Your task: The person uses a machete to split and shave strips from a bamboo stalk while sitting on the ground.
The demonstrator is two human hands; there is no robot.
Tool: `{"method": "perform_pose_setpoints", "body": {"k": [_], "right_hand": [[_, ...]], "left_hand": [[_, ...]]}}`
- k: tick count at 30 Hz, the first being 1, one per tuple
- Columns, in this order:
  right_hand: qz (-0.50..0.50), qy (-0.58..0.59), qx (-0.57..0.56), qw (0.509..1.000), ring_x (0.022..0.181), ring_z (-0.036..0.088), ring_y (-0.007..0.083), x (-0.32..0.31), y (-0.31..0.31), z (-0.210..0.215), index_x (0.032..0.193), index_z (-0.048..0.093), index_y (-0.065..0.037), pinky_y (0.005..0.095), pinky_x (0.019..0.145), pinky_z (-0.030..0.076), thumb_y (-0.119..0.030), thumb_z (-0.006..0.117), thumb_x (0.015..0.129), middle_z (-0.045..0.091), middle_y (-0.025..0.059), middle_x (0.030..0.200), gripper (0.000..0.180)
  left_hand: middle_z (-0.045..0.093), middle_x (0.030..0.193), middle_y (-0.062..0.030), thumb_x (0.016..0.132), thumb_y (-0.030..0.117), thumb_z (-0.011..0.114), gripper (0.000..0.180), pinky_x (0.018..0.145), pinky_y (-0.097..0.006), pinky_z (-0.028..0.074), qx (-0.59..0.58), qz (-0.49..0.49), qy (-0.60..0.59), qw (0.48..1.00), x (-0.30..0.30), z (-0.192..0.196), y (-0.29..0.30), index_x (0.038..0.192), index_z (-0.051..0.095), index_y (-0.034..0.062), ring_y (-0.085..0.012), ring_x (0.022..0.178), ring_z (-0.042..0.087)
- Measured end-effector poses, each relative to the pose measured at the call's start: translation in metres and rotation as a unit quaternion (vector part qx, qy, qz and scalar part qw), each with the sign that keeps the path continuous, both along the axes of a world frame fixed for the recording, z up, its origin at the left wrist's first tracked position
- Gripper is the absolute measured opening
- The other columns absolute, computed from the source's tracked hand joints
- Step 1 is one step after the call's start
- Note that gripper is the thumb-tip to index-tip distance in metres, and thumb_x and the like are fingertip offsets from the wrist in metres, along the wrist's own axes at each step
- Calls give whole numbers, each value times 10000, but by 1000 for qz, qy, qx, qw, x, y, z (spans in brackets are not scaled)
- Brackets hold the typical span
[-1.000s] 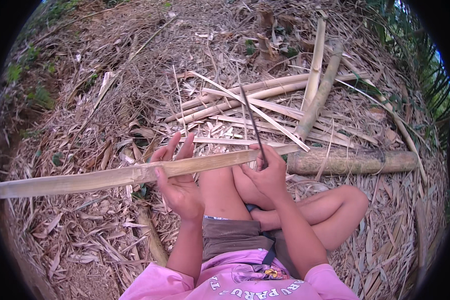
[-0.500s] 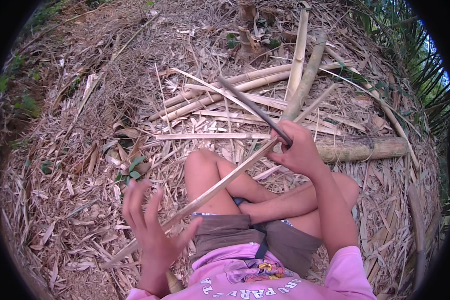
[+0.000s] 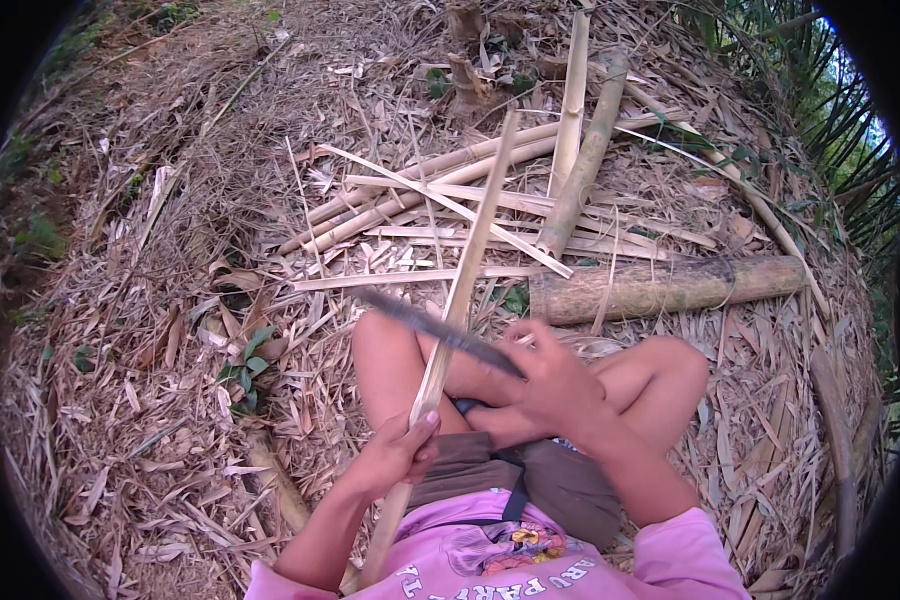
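A long pale bamboo strip (image 3: 483, 220) slants up from beside my waist, over my lap, toward the heap of split bamboo. My left hand (image 3: 402, 452) is closed around its lower part. Over the right knee side, my right hand (image 3: 560, 380) grips a dark-bladed knife (image 3: 435, 328), whose handle the fingers hide. The blade points to the left and lies across the strip, above my left hand. Whether it touches the strip I cannot tell. My crossed legs (image 3: 390, 360) are right below both.
Ahead lie split bamboo pieces (image 3: 420, 225), a thick bamboo log (image 3: 680, 287) and a thinner pole (image 3: 595, 160). Small stumps (image 3: 467, 80) stand beyond. Dry leaves and shavings cover the ground, with a green seedling (image 3: 250, 368) on the left.
My left hand, open before, has taken hold of the strip. The strip has swung more upright. My right hand has come lower and now holds only the knife, with its blade across the strip.
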State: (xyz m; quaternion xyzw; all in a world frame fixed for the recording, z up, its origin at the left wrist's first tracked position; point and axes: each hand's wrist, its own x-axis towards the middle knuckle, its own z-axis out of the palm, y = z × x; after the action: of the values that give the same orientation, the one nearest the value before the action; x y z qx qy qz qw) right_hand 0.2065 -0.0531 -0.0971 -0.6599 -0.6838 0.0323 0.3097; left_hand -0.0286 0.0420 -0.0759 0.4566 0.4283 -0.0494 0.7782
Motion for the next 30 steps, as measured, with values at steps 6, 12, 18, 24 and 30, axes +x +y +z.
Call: {"method": "perform_pose_setpoints", "body": {"k": [6,12,18,24,30], "right_hand": [[-97,84,-43,991,594,650,325,-40,-16,-24,977,658,-57,413,511,533,-637,626,832,603,105,837,599],[-140,-33,-24,989,495,619,291,-10,-21,-30,778,630,-82,385,441,505,-687,605,815,561,93,747,607],[-124,-108,24,986,484,611,254,19,-23,-20,718,614,-83,358,432,492,-732,594,785,522,78,703,652],[-92,-188,60,976,466,599,217,45,-24,-3,680,599,-94,334,417,470,-770,571,766,499,66,633,681],[-79,-207,51,974,474,594,216,56,-33,-2,682,595,-102,332,436,473,-769,572,758,498,59,615,672]], "left_hand": [[408,630,9,1068,340,394,323,386,-254,279,38,-36,17,998,46,-10,-6,897,464,75,-77,445,346],[418,573,18,1080,314,365,319,378,-245,308,34,-51,-36,997,57,-21,-21,894,467,76,-69,419,361],[368,606,38,1080,316,375,315,384,-241,260,30,-86,-61,994,70,3,-20,875,456,91,-58,437,294],[390,574,30,1080,320,367,326,383,-238,273,112,-119,-63,985,73,20,-23,866,456,91,-68,425,332],[404,581,38,1078,309,365,303,394,-230,289,140,-144,-67,977,61,17,-29,909,481,86,-57,429,337]]}}
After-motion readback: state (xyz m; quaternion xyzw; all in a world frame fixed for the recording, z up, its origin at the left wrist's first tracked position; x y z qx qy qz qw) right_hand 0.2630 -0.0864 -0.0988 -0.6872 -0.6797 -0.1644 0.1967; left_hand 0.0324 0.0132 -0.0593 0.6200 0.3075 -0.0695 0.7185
